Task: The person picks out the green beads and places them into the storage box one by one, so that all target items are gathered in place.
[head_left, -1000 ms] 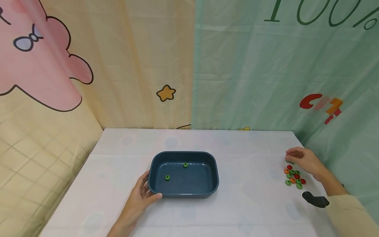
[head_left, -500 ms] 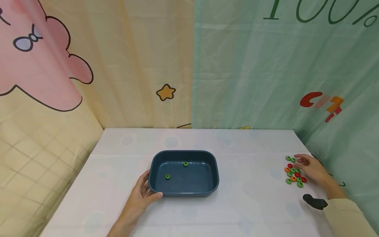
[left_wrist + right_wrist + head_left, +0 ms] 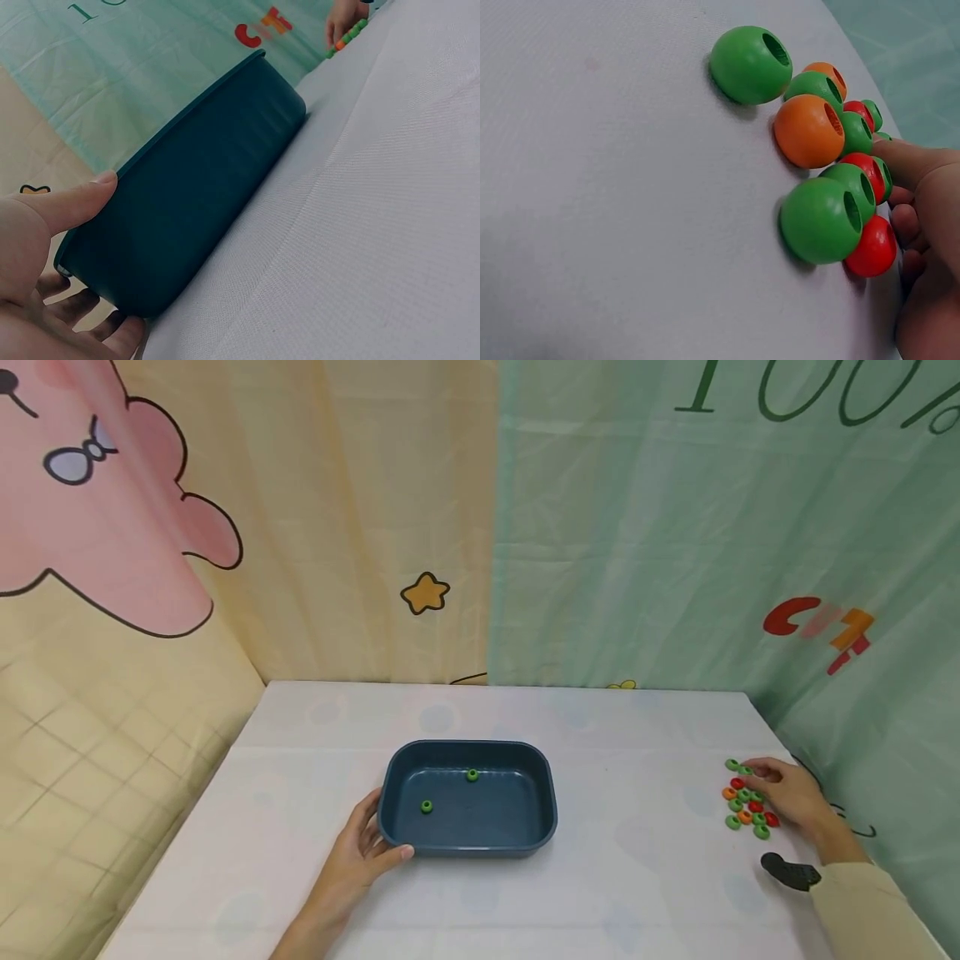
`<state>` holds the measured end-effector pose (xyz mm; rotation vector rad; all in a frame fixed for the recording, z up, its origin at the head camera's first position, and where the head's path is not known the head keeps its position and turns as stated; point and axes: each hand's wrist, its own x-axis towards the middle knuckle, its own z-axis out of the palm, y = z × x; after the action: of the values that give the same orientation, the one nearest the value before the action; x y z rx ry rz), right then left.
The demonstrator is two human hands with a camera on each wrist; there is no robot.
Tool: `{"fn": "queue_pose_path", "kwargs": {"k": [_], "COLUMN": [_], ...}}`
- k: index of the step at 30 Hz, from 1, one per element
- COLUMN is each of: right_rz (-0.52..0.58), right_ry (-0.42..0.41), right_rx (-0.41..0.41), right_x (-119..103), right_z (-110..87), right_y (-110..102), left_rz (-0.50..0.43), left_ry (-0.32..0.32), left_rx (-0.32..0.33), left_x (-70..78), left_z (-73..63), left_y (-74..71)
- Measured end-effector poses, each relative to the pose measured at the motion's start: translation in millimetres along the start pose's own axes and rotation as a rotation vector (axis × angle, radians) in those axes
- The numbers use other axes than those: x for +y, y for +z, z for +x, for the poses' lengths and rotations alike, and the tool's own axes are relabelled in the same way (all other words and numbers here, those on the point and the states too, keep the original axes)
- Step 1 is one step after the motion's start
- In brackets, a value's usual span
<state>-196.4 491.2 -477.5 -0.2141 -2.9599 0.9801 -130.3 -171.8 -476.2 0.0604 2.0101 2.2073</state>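
A dark blue plastic basin [image 3: 467,852] stands on the table with two green beads inside, one green bead [image 3: 427,807] at the left and another green bead [image 3: 472,775] farther back. My left hand [image 3: 345,860] holds the basin's near left corner, thumb [image 3: 86,201] at the rim and fingers against its end. At the table's right side lies a cluster of green, red and orange beads, among them an orange bead [image 3: 808,131] with a dark hole. My right hand [image 3: 791,793] reaches over the cluster, fingertips right at a green bead [image 3: 746,770]; I cannot tell whether it is pinched.
The white cloth-covered table [image 3: 637,877] spreads between basin and beads. Printed curtains [image 3: 600,527] hang behind it and along the right side. A black strap-like piece [image 3: 789,872] sticks out by the right sleeve [image 3: 862,902].
My right hand has drawn back rightward from the far end of the cluster, uncovering two green beads, then come in slightly toward one. The left hand still holds the basin in place.
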Motion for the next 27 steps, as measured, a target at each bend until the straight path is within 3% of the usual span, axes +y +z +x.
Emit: {"fn": "queue_pose_path", "kwargs": {"k": [9,18,27], "right_rz": [0.02,0.02,0.021], "right_ry": [-0.005,-0.063,-0.097], "right_rx": [0.037,0.042,-0.017], "right_x": [5,-23,-46], "right_z": [0.2,8.5,15.0], "right_y": [0,-9,-7], "left_rz": [0.003,0.002,-0.012], "left_ry": [0.004,-0.009,0.002], "left_rx": [-0.004,0.001,-0.003], "left_x": [-1.0,-0.7,-1.3], "left_z": [1.5,0.4,-0.3], "left_y": [0.3,-0.3,-0.5]}}
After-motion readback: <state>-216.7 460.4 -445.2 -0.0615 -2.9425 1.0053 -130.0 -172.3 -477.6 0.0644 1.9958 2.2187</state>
